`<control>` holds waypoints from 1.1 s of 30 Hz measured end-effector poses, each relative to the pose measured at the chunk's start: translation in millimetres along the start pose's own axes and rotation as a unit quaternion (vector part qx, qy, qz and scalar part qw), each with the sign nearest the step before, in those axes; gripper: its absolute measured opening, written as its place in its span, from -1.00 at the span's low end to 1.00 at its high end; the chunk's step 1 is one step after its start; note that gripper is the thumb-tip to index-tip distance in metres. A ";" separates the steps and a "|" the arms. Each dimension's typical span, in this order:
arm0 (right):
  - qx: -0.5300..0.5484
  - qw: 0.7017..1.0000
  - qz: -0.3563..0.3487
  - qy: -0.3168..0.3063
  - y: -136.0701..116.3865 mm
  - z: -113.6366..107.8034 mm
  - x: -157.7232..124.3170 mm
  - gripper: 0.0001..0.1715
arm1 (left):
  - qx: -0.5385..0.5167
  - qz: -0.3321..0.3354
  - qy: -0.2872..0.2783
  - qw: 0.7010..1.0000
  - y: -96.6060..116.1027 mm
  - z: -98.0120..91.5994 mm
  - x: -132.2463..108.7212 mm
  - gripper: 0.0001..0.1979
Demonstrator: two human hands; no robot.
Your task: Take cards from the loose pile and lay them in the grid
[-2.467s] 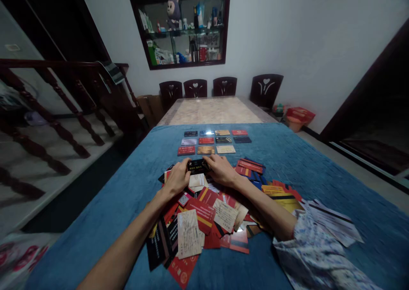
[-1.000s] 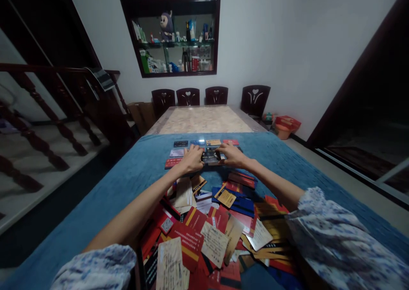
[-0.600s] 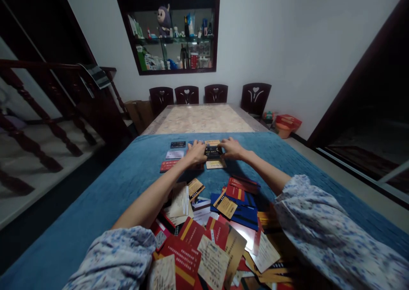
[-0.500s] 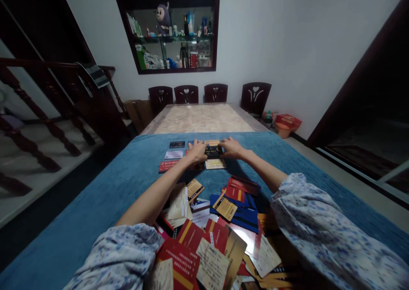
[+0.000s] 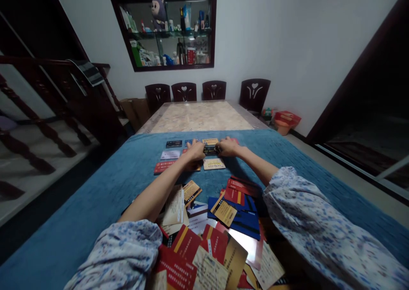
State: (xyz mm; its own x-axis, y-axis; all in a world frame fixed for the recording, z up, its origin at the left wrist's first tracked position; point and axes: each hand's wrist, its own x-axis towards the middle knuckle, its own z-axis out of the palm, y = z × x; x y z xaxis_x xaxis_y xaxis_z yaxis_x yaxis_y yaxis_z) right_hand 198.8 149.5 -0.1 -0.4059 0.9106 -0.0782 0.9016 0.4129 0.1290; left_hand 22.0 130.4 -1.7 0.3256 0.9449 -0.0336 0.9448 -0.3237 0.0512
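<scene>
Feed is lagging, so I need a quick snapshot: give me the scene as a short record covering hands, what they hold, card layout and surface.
left hand: grip on the left end of the dark card
right hand: grip on its right end
rows: laid cards in rows around the hands, far out on the cloth
pile: loose cards heaped near the person
surface: blue cloth; bare table top beyond
</scene>
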 end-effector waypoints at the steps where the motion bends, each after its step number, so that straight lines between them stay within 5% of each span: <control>1: 0.003 1.000 -0.002 -0.001 0.4 0.8 2.0 -0.46 | 0.001 0.001 -0.003 1.000 -0.5 0.5 1.5 -0.57; 13: 0.017 1.000 -0.003 -0.019 0.2 2.9 15.6 -0.49 | 0.041 0.005 -0.045 0.998 5.4 -2.4 10.6 -0.55; 33: 0.004 0.999 0.025 -0.045 -12.2 -5.3 5.9 -0.48 | 0.028 0.003 -0.026 0.999 6.2 5.5 5.5 -0.53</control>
State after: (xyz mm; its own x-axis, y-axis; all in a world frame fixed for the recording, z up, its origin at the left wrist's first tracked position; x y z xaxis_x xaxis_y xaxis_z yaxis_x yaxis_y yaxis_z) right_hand 184.6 149.9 3.1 -0.3450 0.9249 -0.1596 0.9220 0.3658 0.1268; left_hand 29.9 133.3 -7.1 0.3305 0.9399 -0.0854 0.9433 -0.3320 -0.0040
